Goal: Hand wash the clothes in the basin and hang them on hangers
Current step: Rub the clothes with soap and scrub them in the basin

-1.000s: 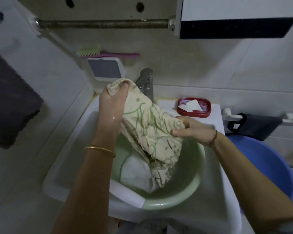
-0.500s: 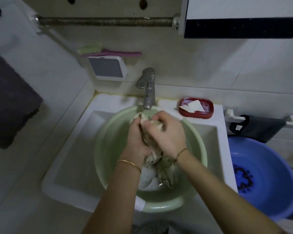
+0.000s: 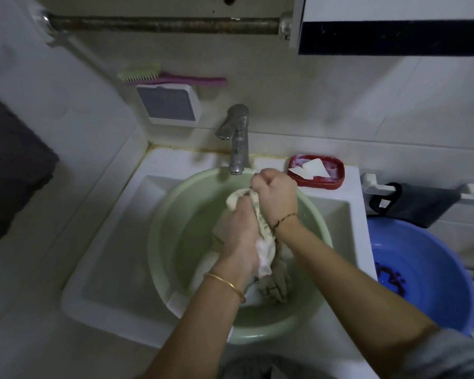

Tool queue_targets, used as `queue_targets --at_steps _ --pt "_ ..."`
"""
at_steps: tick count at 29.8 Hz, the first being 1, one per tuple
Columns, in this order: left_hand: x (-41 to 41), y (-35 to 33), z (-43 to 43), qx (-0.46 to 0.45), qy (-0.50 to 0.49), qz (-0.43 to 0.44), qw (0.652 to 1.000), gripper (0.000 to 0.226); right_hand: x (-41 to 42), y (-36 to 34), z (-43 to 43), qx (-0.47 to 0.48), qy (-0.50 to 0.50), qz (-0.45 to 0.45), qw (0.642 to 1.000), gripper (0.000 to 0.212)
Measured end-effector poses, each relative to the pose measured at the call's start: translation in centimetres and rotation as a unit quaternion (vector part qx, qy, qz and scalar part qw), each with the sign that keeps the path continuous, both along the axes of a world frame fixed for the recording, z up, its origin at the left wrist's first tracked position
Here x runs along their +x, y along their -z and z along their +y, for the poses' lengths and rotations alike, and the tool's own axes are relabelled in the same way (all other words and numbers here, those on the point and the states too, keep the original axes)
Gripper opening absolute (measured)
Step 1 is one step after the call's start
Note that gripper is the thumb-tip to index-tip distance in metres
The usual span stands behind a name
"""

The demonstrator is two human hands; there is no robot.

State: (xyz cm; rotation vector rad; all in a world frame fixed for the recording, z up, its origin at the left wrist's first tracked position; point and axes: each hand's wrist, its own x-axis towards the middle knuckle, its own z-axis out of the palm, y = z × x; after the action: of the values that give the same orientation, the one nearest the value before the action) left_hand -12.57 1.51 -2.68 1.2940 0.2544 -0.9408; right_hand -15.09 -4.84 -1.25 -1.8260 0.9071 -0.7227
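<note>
Now the cream garment (image 3: 264,250) — wet, bunched — hangs over the green basin (image 3: 173,231).

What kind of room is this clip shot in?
Most likely a home bathroom or wash area: tiled walls, a white sink with a metal tap, and a red soap dish on its ledge. Both hands scrub a garment in a green basin.

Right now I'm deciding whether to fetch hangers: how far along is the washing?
Early. Done: soap sits back in its red dish. In hand: the left hand and right hand grip and scrub the cream garment over the green basin. Left: rinsing, wringing, hanging; no hangers are visible.
</note>
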Motion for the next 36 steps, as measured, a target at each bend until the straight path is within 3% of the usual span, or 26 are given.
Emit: queue_targets --at_steps 4,7,10,12,14,15,17,19,22,23,25,27,29,31,32,34,36 --pt "0.5 -0.4 -0.1 -0.055 0.011 0.014 0.998 0.025 -0.9 0.4 3.0 -0.056 -0.031 0.014 0.998 0.035" --pt "0.0 -1.0 -0.3 0.014 0.089 -0.014 0.996 0.034 -0.8 0.4 -0.2 -0.036 0.018 0.048 0.998 0.04" --pt "1.1 -2.8 0.0 0.012 0.185 -0.021 0.982 0.035 -1.9 -0.2 -2.5 0.116 -0.072 -0.036 0.99 0.017" --pt "2.6 -3.2 -0.1 -0.013 0.173 -0.082 0.981 0.038 -2.8 -0.4 -2.9 0.205 -0.199 -0.039 0.957 0.044" --pt "3.5 -3.3 -0.4 0.033 0.146 -0.197 0.969 0.04 -3.4 -0.7 -2.8 0.194 -0.281 0.024 0.94 0.055" --pt "3.7 -3.6 -0.5 0.046 0.142 -0.235 0.961 0.041 -3.6 -1.0 -2.8 0.196 -0.285 0.026 0.938 0.051" --pt "4.5 -3.7 -0.2 -0.021 0.175 -0.182 0.967 0.061 -3.6 -1.1 -2.8 0.273 -0.229 -0.036 0.934 0.044" --pt "4.8 -2.9 0.6 -0.099 0.268 -0.123 0.95 0.068 -3.5 -1.4 -3.0 0.391 -0.187 -0.131 0.892 0.048" --pt "3.1 0.1 2.0 -0.115 0.351 -0.141 0.919 0.048 -3.5 -2.4 -3.4 0.547 -0.161 -0.236 0.787 0.029" --pt "2.4 1.1 2.3 -0.114 0.352 -0.161 0.915 0.042 -3.5 -2.8 -3.6 0.578 -0.151 -0.26 0.758 0.028" --pt "1.6 2.6 2.7 -0.115 0.358 -0.194 0.906 0.038 -3.5 -3.2 -3.9 0.589 -0.131 -0.302 0.738 0.029" --pt "1.4 3.0 2.7 -0.131 0.35 -0.204 0.905 0.039 -3.5 -3.3 -4.1 0.554 -0.108 -0.327 0.758 0.023" --pt "1.3 2.7 2.7 -0.13 0.298 -0.2 0.924 0.041 -3.8 -2.1 -5.1 0.421 -0.02 -0.312 0.851 0.016" --pt "1.2 1.8 2.4 -0.15 0.205 -0.134 0.958 0.046 -4.8 -1.2 -5.3 0.202 0.087 -0.194 0.956 0.021" --pt "1.1 1.1 2.2 -0.171 0.167 -0.085 0.967 0.048 -5.2 -0.7 -4.8 0.107 0.102 -0.124 0.981 0.025" --pt "1.2 -0.2 1.4 -0.191 0.138 0.007 0.972 0.054 -5.9 -0.1 -2.5 0.011 0.047 -0.034 0.998 0.032" --pt "1.5 -0.9 0.8 -0.165 0.114 0.054 0.978 0.067 -6.0 -0.2 0.5 -0.023 -0.042 0.001 0.999 0.031"
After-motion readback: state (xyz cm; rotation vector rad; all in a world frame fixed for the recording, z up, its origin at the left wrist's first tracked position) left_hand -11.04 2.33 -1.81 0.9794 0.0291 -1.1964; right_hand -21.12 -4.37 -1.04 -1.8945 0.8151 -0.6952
